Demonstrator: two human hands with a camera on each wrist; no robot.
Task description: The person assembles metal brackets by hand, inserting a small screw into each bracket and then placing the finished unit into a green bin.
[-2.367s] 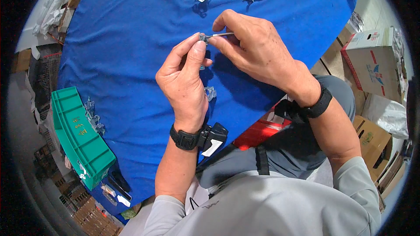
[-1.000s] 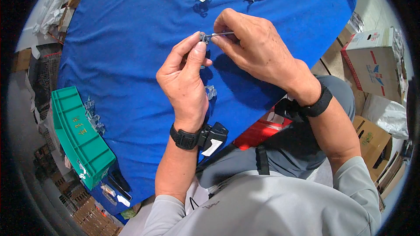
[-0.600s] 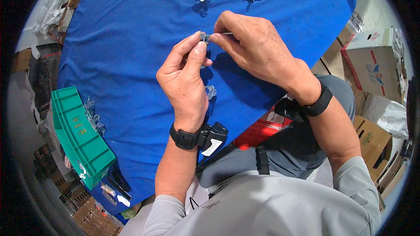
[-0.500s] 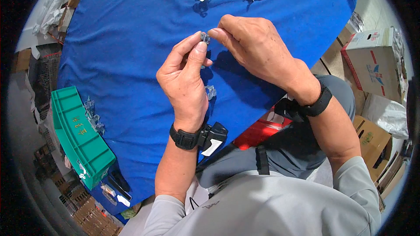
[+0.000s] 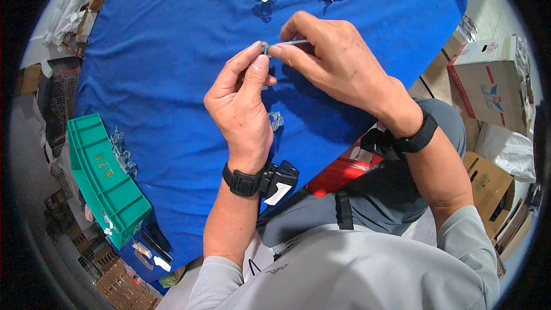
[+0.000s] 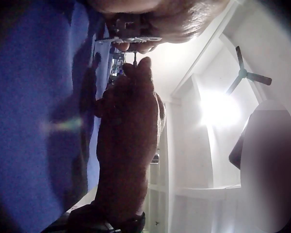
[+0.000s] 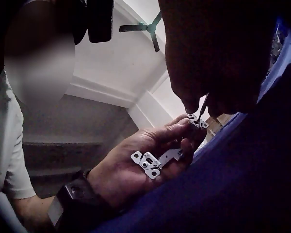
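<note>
The left hand [image 5: 241, 103] is pinching a small metal bracket [image 7: 198, 122] between thumb and fingertips, above the blue cloth [image 5: 172, 69]. A flat plate [image 7: 149, 165] is lying against its palm; whether the two parts are joined cannot be told. The right hand [image 5: 344, 60] is gripping a thin metal tool [image 7: 203, 106], its tip meeting the bracket. For good control, the left hand should be bracing the bracket firmly while the right is applying light, aligned pressure, avoiding slips towards the thumb.
</note>
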